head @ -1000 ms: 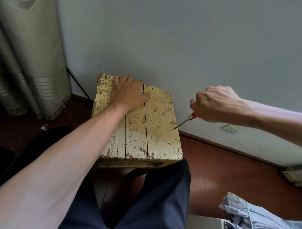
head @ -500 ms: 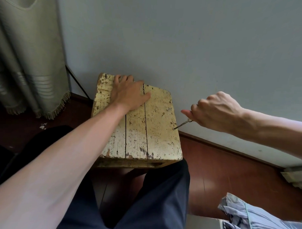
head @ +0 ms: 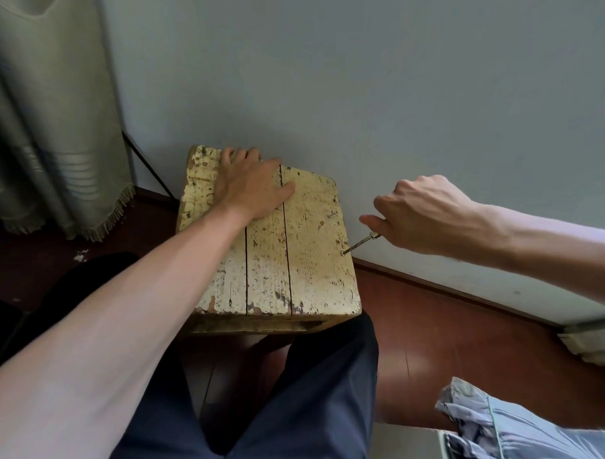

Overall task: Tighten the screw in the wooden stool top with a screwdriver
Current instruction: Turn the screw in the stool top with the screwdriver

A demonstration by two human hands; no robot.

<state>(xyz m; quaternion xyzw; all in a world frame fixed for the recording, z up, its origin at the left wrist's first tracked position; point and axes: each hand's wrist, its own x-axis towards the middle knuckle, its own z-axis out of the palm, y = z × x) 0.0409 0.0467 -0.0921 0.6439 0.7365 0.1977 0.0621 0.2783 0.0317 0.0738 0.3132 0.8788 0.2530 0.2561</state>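
Observation:
A worn wooden stool top [head: 313, 264] with peeling cream paint stands against the wall, between my knees. My left hand [head: 251, 186] lies flat on its far half, fingers straight, pressing down. My right hand [head: 421, 216] grips a screwdriver [head: 360, 241] to the right of the stool; its handle is hidden in my fist and only the thin metal shaft shows. The shaft slants down and left, and its tip meets the screw [head: 344, 252] near the stool top's right edge.
A pale wall [head: 367, 94] rises directly behind the stool. A fringed curtain [head: 50, 134] hangs at the left. Red-brown floor [head: 444, 337] lies to the right, with crumpled blue fabric [head: 513, 436] at the lower right. My dark trouser leg [head: 309, 401] is just in front of the stool.
My right hand has rolled over and dropped lower around the screwdriver, hiding the red handle. The tip has stayed on the screw. My left hand has not moved.

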